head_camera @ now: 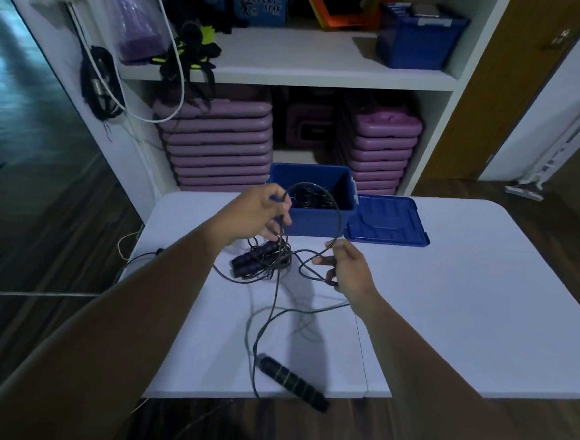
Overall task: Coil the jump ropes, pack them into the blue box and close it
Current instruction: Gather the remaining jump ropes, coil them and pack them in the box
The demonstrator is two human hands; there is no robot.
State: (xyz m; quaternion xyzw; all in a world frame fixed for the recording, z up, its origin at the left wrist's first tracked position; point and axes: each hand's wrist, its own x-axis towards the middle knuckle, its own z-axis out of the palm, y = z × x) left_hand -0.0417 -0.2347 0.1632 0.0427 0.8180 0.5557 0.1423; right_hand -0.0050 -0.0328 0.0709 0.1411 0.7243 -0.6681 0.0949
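A black jump rope (273, 308) loops between both hands above the white table (465, 300). My left hand (258, 214) pinches the cord in front of the open blue box (316, 221). My right hand (350, 268) grips the other side of the loop, nearer to me. One rope handle (291, 381) lies at the table's near edge. A pair of black handles (251, 260) with tangled cord rests below my left hand. Black coiled rope (309, 197) lies inside the box. The blue lid (388, 223) lies flat to the right of the box.
A white shelf unit (326, 71) stands behind the table with stacked purple cases (218, 139), a second blue box (418, 36) and black straps. A thin cable (138, 257) hangs off the table's left edge. Wooden floor surrounds the table.
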